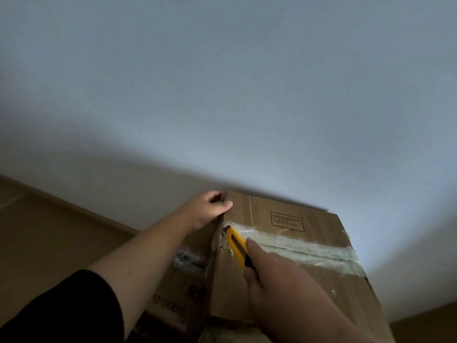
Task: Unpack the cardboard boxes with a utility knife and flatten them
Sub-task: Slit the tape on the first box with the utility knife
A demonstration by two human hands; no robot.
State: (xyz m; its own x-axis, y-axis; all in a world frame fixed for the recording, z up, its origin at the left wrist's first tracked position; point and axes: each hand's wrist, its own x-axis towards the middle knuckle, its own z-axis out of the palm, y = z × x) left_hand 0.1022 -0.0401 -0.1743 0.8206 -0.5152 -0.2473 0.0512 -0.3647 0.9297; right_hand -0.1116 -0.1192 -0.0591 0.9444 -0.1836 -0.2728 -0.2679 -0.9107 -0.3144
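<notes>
Lower centre: right hand [272,276] fingers wrapped shut around yellow utility knife [237,246], tip at taped seam [296,246]. Left hand [210,209] fingers curled over cardboard box [284,293] corner, likely steadying it.

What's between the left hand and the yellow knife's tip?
Head view: only bare brown cardboard box edge separates left hand from yellow utility knife.

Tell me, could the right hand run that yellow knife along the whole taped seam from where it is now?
Probably yes. The right hand holds the utility knife at the near end of the tape strip, nothing lies on it, and the left hand grips the box's corner, off the line.
</notes>
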